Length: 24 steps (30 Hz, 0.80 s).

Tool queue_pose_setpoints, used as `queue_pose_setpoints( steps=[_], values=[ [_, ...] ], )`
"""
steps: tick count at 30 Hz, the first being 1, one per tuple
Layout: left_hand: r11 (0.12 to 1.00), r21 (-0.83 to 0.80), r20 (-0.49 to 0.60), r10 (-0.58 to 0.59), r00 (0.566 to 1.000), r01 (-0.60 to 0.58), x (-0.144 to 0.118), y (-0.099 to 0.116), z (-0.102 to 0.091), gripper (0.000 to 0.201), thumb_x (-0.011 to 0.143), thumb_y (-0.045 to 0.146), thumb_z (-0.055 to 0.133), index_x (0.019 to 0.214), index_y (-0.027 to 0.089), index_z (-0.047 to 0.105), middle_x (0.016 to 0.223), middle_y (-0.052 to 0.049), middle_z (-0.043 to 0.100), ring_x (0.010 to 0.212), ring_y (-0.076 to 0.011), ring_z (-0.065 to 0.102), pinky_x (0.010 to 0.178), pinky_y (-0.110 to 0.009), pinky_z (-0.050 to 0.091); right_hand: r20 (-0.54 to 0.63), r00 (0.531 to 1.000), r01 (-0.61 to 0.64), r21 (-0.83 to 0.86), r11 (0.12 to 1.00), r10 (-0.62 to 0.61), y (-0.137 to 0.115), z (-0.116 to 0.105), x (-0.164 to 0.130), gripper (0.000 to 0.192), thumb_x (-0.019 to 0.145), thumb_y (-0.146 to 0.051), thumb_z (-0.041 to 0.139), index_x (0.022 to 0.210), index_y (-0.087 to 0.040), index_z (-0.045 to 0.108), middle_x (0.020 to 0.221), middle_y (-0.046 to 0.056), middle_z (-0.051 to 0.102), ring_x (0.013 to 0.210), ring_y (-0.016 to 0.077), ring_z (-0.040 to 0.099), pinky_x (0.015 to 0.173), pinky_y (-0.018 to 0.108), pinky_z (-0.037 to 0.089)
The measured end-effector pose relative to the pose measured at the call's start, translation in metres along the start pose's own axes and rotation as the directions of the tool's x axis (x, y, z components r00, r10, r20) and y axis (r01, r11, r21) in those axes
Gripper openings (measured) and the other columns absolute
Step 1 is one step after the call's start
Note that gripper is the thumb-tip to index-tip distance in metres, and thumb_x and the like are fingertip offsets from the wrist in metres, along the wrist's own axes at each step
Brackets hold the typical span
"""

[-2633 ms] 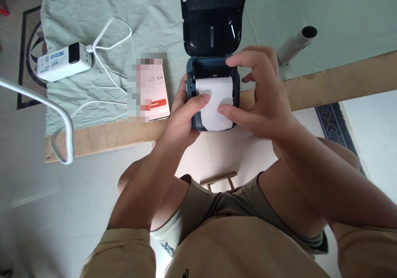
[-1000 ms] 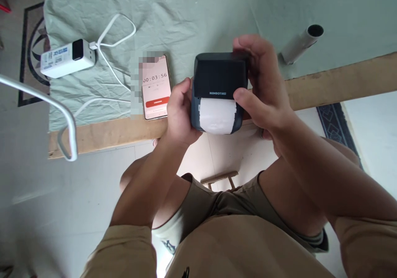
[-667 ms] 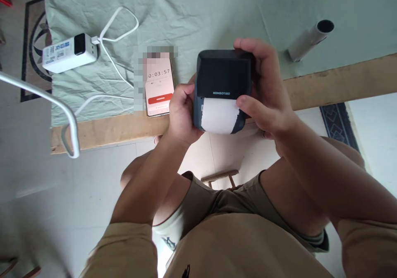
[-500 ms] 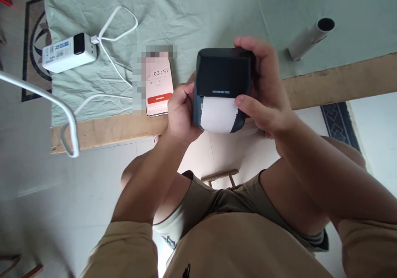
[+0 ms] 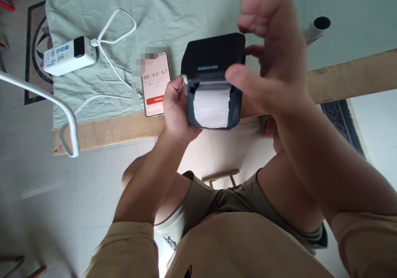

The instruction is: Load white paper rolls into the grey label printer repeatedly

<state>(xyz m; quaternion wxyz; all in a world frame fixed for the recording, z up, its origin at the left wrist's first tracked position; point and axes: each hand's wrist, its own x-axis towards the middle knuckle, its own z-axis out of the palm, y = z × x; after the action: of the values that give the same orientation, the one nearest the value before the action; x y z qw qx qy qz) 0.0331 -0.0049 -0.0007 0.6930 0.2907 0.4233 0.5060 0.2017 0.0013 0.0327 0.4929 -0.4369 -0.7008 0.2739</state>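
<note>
A small dark label printer [image 5: 214,55] sits at the table's front edge, gripped on its left side by my left hand [image 5: 175,108]. Its lid is tilted up a little, with a gap above the white paper [image 5: 211,106] that hangs out of the front. My right hand [image 5: 273,63] is lifted above the printer's right side, fingers loosely curled and holding nothing. Its thumb reaches toward the lid's front edge; whether it touches is unclear.
A phone [image 5: 156,84] showing a timer lies just left of the printer on the pale green cloth [image 5: 186,5]. Further left are a white charger block [image 5: 66,55] and its cable [image 5: 111,26]. A white tube [image 5: 314,28] lies right. A bent white bar [image 5: 66,121] overhangs the wooden table edge [image 5: 341,75].
The lid was shut over the paper roll, then popped up slightly. My right hand has let go of the printer and risen above it. The printer has shifted a little left.
</note>
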Motion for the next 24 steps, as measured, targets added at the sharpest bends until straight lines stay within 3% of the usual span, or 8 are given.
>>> queue_pose_setpoints(
  steps=[4, 8, 10, 12, 15, 18, 21, 24],
  values=[
    [0.997, -0.078, 0.208, 0.037, 0.977, -0.021, -0.004, -0.002, 0.001, 0.029, 0.09, 0.042, 0.045, 0.094, 0.019, 0.063, 0.099, -0.004, 0.069, 0.136, -0.0262, 0.05, 0.102, -0.038, 0.052, -0.302, 0.953, -0.066, -0.194, 0.979, 0.004, -0.008, 0.003, 0.011, 0.025, 0.089, -0.042, 0.057, 0.105, -0.023, 0.054, 0.114, -0.002, 0.055, 0.079, 0.0074, 0.061, 0.066, 0.024, 0.052],
    [0.997, -0.069, 0.23, 0.039, 0.972, -0.024, -0.006, -0.004, 0.0, 0.02, 0.09, 0.032, 0.048, 0.097, 0.02, 0.063, 0.1, -0.003, 0.07, 0.136, -0.024, 0.05, 0.102, -0.036, 0.052, -0.428, 0.904, -0.075, -0.214, 0.974, -0.024, -0.004, 0.002, 0.015, 0.012, 0.09, -0.034, 0.054, 0.092, -0.022, 0.055, 0.09, 0.0, 0.048, 0.071, 0.0072, 0.059, 0.065, 0.026, 0.052],
    [0.999, -0.054, 0.211, 0.014, 0.977, -0.003, -0.006, -0.003, 0.001, 0.019, 0.089, 0.033, 0.049, 0.097, 0.021, 0.063, 0.103, -0.003, 0.07, 0.136, -0.024, 0.051, 0.101, -0.034, 0.052, -0.27, 0.962, -0.053, -0.339, 0.939, -0.043, -0.004, -0.002, 0.014, 0.007, 0.088, -0.029, 0.057, 0.09, -0.023, 0.058, 0.085, 0.001, 0.052, 0.075, 0.0125, 0.061, 0.074, 0.032, 0.054],
    [0.999, -0.051, 0.2, 0.005, 0.98, 0.006, -0.006, -0.001, 0.003, 0.018, 0.089, 0.032, 0.052, 0.1, 0.022, 0.062, 0.101, -0.002, 0.07, 0.134, -0.024, 0.052, 0.1, -0.032, 0.053, -0.003, 0.999, -0.046, -0.498, 0.866, 0.051, -0.008, -0.006, 0.013, 0.009, 0.084, -0.031, 0.063, 0.091, -0.025, 0.062, 0.083, 0.001, 0.06, 0.081, 0.0188, 0.063, 0.081, 0.039, 0.054],
    [0.998, -0.055, 0.225, 0.015, 0.974, -0.003, -0.007, 0.001, 0.005, 0.014, 0.088, 0.028, 0.056, 0.099, 0.023, 0.062, 0.098, -0.002, 0.07, 0.131, -0.0244, 0.056, 0.097, -0.03, 0.053, 0.251, 0.947, 0.007, -0.64, 0.768, 0.201, -0.012, -0.008, 0.013, 0.015, 0.079, -0.035, 0.069, 0.09, -0.027, 0.064, 0.088, 0.003, 0.064, 0.087, 0.0235, 0.062, 0.079, 0.04, 0.053],
    [1.0, -0.023, 0.245, 0.019, 0.969, -0.013, -0.009, 0.001, 0.006, 0.01, 0.088, 0.025, 0.057, 0.097, 0.023, 0.061, 0.104, -0.001, 0.069, 0.127, -0.0246, 0.059, 0.092, -0.03, 0.054, 0.293, 0.92, 0.009, -0.681, 0.732, 0.261, -0.009, -0.008, 0.014, 0.014, 0.078, -0.033, 0.068, 0.091, -0.028, 0.065, 0.082, 0.004, 0.063, 0.081, 0.0233, 0.059, 0.074, 0.041, 0.052],
    [0.999, 0.018, 0.254, 0.024, 0.967, -0.03, -0.01, 0.001, 0.006, 0.012, 0.089, 0.027, 0.056, 0.099, 0.023, 0.06, 0.109, -0.001, 0.069, 0.126, -0.0241, 0.059, 0.089, -0.03, 0.055, 0.28, 0.91, -0.029, -0.693, 0.72, 0.305, -0.008, -0.01, 0.014, 0.028, 0.072, -0.03, 0.072, 0.098, -0.031, 0.064, 0.079, 0.002, 0.064, 0.073, 0.0235, 0.057, 0.076, 0.05, 0.051],
    [0.999, -0.006, 0.256, 0.032, 0.966, -0.031, -0.009, 0.0, 0.006, 0.012, 0.091, 0.029, 0.052, 0.096, 0.022, 0.06, 0.108, 0.0, 0.069, 0.13, -0.0234, 0.056, 0.094, -0.03, 0.055, 0.288, 0.938, 0.009, -0.576, 0.818, 0.193, -0.015, -0.02, 0.008, 0.038, 0.068, -0.03, 0.075, 0.103, -0.033, 0.063, 0.084, -0.001, 0.068, 0.065, 0.0179, 0.056, 0.074, 0.047, 0.05]
  ],
)
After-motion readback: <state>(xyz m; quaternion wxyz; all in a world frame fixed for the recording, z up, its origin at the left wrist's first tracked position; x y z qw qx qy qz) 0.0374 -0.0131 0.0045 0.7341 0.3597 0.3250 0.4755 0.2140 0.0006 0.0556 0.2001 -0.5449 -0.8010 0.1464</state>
